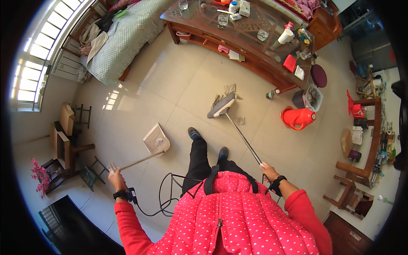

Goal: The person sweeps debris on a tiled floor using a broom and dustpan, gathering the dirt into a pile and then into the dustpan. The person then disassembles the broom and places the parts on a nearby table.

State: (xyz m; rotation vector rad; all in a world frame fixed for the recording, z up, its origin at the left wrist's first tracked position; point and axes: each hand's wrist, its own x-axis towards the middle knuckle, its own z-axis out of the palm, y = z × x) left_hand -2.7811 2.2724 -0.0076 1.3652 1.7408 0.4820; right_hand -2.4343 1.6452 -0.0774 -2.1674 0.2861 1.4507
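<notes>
My left hand (117,179) grips the top of a long-handled dustpan (155,140), whose pale pan rests on the tiled floor ahead and to the left. Closed around a metal broom handle (244,138) is my right hand (270,172). The broom's head (222,106), with grey bristles, lies on the tiles beyond my feet. Crumpled wrapper-like litter (230,88) sits against the bristles on the far side. A small transparent scrap (240,120) lies just right of the broom head, apart from it.
A wooden coffee table (197,27) with glasses stands ahead. Right of the broom are a bottle (272,94), a red thermos jug (299,118) and a lined trash bin (312,97). A quilt-covered seat (127,41) is far left. Black cables (162,194) hang by my left side.
</notes>
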